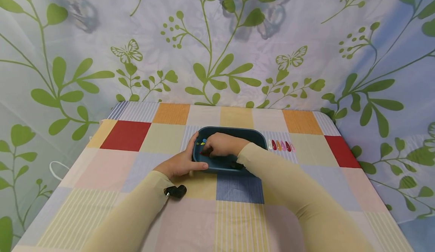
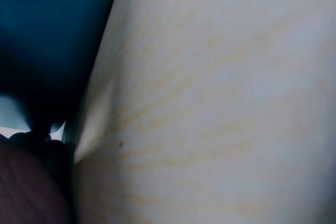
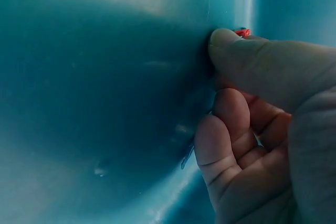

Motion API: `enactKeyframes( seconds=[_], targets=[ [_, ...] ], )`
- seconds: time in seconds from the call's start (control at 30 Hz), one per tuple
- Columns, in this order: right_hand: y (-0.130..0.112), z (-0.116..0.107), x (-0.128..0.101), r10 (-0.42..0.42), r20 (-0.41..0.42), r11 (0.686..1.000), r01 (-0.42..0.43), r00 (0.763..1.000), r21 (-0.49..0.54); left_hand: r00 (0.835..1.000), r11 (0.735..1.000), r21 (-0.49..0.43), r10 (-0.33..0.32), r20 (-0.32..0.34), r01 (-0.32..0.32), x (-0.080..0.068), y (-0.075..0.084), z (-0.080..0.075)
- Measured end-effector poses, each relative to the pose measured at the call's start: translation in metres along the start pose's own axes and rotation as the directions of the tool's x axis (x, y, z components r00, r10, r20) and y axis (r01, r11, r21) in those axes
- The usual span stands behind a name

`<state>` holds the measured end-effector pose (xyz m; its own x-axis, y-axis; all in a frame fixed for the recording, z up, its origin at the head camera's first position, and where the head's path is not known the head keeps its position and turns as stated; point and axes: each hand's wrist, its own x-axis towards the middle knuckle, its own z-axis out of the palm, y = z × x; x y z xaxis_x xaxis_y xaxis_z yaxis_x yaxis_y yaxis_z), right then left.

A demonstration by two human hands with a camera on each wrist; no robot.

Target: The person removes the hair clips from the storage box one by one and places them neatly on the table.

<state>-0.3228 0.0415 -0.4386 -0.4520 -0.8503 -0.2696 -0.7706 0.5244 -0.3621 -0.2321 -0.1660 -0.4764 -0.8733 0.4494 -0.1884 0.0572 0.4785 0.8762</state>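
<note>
Two hands work at a dark blue tray that sits near the middle of our table, which is covered by a cloth of coloured squares. Our left hand rests against the tray's left end, the thumb lying along its near rim and the fingers curving up around the outside of the corner, so it grips the tray. Our right hand reaches down inside the tray, fingers curled toward the left part of the floor. The right wrist view shows that hand close up: the fingertips are pressed against the tray's blue inner wall, and a small red clip peeks out just above the top fingertip, pinched or pinned there; we cannot tell which. In the head view a few more small clips, blue and yellow among them, lie inside the tray just beside the right hand. Six further clips in a row, white through red to pink, lie on the cloth just to the right of the tray. Our left wrist view is filled by a pale sleeve with the dark tray blurred beside it.
</note>
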Motion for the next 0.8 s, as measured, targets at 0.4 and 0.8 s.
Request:
enactKeyframes(
  seconds=[0.4,0.8],
  targets=[
    [0.001,0.001,0.002,0.023,-0.045,1.000,-0.024,0.999,-0.004,1.000,1.000,-0.003,-0.030,-0.006,0.030,0.000,-0.001,0.000],
    [0.015,-0.002,-0.010,0.115,-0.079,0.947,-0.086,0.990,0.310,0.999,0.999,0.014,-0.040,-0.003,0.040,-0.001,0.002,-0.001]
  ],
)
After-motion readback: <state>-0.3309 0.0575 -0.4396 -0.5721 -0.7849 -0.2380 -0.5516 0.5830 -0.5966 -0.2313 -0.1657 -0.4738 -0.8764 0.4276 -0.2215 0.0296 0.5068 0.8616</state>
